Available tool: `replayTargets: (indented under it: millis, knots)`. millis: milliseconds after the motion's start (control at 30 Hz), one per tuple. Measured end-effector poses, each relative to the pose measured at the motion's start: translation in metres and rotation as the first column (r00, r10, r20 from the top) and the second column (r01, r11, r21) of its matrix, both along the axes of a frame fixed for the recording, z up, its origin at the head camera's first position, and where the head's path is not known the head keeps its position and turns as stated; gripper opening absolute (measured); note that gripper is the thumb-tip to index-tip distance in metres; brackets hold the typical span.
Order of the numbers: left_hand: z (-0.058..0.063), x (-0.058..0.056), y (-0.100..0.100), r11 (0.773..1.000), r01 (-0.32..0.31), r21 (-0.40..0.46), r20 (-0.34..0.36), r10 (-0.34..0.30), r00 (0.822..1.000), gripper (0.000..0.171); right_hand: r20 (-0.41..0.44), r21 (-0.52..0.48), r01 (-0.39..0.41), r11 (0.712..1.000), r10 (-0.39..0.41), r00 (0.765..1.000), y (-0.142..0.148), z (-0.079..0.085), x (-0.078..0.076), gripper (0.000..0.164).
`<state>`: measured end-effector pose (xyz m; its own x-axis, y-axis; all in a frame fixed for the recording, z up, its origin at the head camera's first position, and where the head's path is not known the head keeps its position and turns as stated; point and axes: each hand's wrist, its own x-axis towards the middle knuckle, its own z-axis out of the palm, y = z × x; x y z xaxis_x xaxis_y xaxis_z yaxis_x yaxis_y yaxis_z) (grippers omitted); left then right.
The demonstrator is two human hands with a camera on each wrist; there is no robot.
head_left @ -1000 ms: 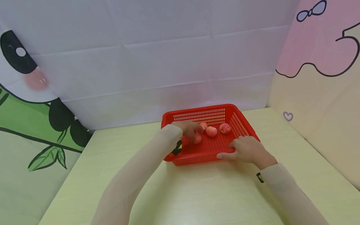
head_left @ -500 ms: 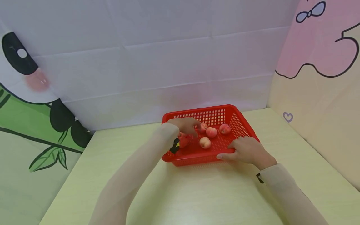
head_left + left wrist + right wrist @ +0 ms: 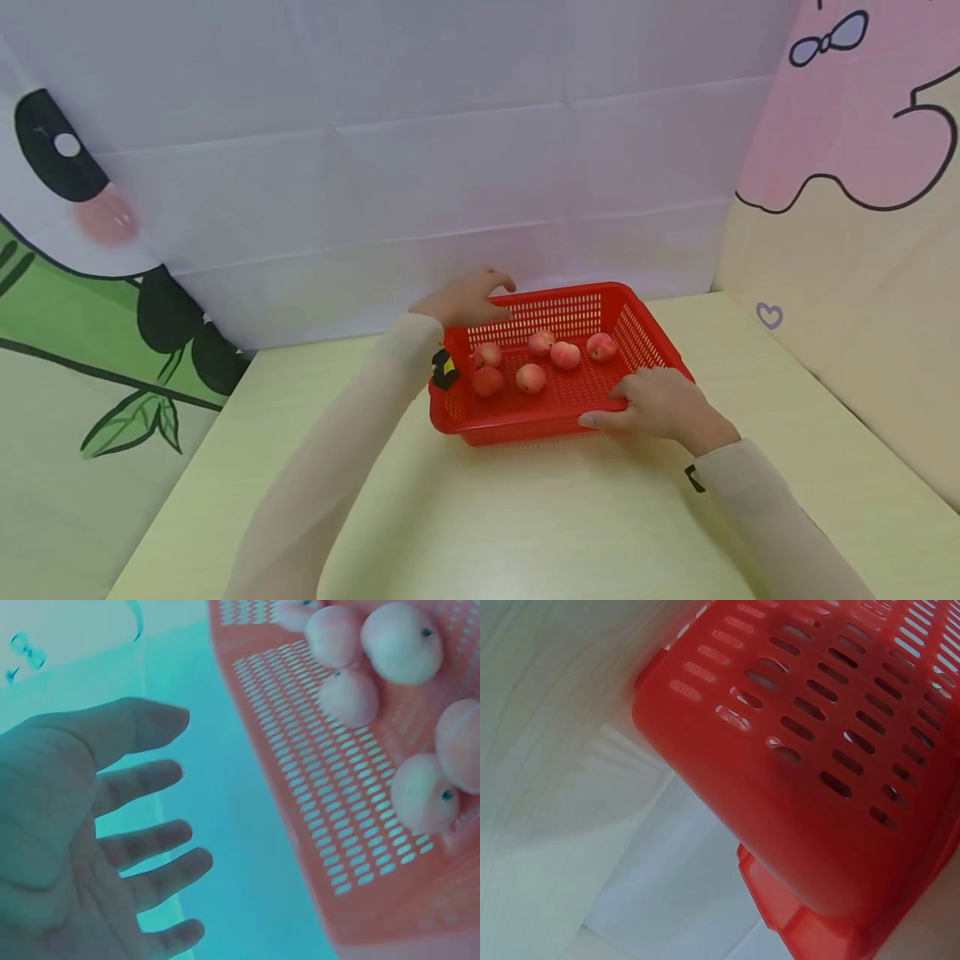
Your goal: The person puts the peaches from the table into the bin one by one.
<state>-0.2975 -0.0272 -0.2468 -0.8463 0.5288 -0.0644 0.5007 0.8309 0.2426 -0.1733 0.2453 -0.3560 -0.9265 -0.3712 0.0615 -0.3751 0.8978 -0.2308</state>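
Note:
A red plastic basket with slotted walls sits on the table and holds several peaches. My left hand is raised over its back left corner, fingers spread and holding nothing. In the left wrist view, that hand hangs beside the basket's rim, with a gap between them. My right hand grips the rim at the front right corner, thumb along the front edge and fingers over the inside. The right wrist view shows the basket's slotted wall close up, with most of that hand out of frame.
The pale wooden table extends in front of the basket and to both sides. Close behind the basket hangs a white cloth backdrop. A printed side panel borders the table on the right.
My left hand has left the peaches and moved up and left to the basket's back corner. The front peach has shifted left. My right hand has kept its grip on the rim.

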Motion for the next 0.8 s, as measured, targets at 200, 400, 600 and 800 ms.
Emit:
replayTargets:
  millis: [200, 400, 600, 800]
  knots:
    - [0.003, -0.011, -0.031, 0.988, -0.08, 0.132, -0.073, 0.09, 0.993, 0.044, 0.0, -0.003, 0.006, 1.0, -0.006, 1.0, 0.001, 0.0, 0.0, 0.065]
    - [-0.003, -0.017, -0.065, 0.954, -0.168, 0.249, -0.148, 0.209, 0.967, 0.04, -0.014, -0.009, 0.0, 1.0, 0.0, 1.0, 0.001, 0.0, 0.0, 0.066]
    - [-0.028, -0.018, -0.098, 0.942, -0.213, 0.258, -0.095, 0.244, 0.965, 0.044, -0.018, 0.004, 0.01, 1.0, -0.01, 1.0, 0.001, -0.002, 0.0, 0.066]
    - [-0.062, -0.015, -0.123, 0.953, -0.213, 0.216, 0.079, 0.201, 0.976, 0.057, -0.023, -0.006, 0.001, 1.0, -0.001, 1.0, 0.001, -0.002, 0.0, 0.065]
